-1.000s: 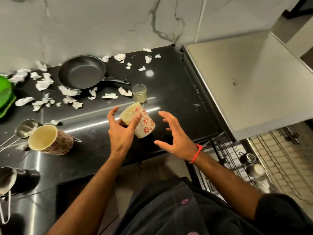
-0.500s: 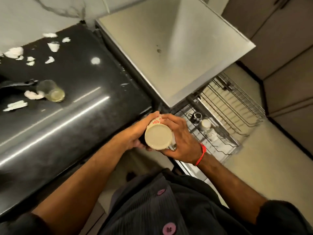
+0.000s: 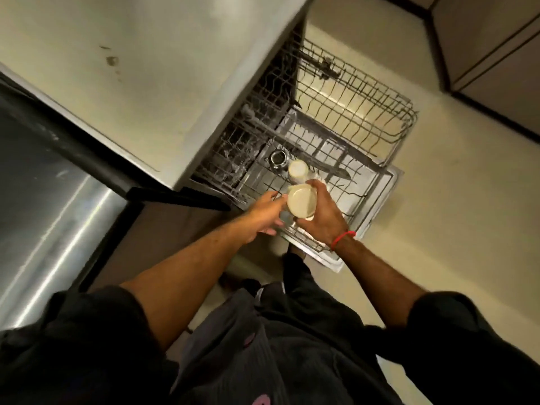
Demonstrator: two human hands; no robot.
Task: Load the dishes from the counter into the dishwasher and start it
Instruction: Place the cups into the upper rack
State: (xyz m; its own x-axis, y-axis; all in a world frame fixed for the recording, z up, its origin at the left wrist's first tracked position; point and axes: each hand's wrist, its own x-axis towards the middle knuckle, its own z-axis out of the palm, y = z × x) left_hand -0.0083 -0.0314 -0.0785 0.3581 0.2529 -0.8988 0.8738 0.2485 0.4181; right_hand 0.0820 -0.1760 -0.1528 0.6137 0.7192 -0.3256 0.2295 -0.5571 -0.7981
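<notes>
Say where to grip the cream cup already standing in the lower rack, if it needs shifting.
Judging from above: the cream cup stands bottom up, so no rim to grip. Take its side wall, coming down from above. The right hand with the mug crowds its near side, the steel cup the far-left side.

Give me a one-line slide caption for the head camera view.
Right hand holds a mug over the dishwasher rack; left hand beside it.

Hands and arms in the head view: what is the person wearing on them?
Both hands are bare: left hand, right hand. A thin red band circles the right wrist. Dark sleeves are pushed up past the elbows, leaving both forearms bare.
</notes>
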